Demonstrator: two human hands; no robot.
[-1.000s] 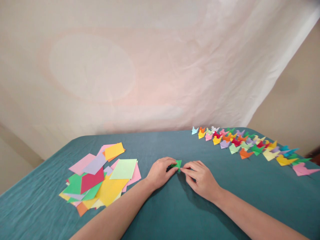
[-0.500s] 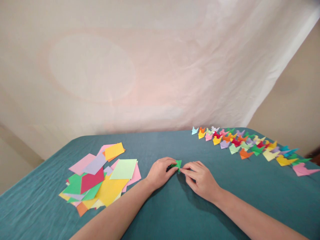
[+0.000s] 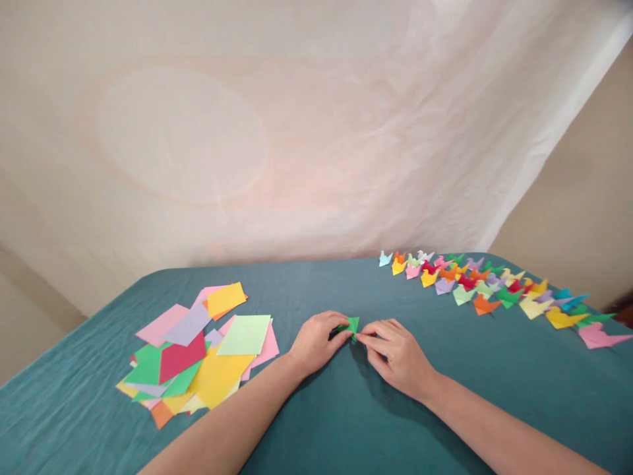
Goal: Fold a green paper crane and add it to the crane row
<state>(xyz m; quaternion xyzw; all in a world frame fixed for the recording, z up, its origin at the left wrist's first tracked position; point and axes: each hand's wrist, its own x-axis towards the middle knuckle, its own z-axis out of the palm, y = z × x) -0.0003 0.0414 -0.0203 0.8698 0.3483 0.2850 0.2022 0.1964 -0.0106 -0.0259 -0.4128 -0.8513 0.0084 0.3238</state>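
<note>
A small folded piece of green paper (image 3: 353, 324) is held just above the cloth, between my two hands. My left hand (image 3: 319, 342) pinches it from the left with thumb and fingers, which cover part of it. From the right, my right hand (image 3: 395, 353) has its thumb and fingertips closed on the paper's lower right corner. A pointed tip of the green paper stands up between the hands. The finer folds are too small to make out.
Loose coloured paper squares (image 3: 222, 376) lie in an overlapping pile on the left of the teal tablecloth (image 3: 316, 422). Several rows of small folded paper birds (image 3: 487, 305) stand along the right. A pale cloth (image 3: 316, 132) hangs behind the table.
</note>
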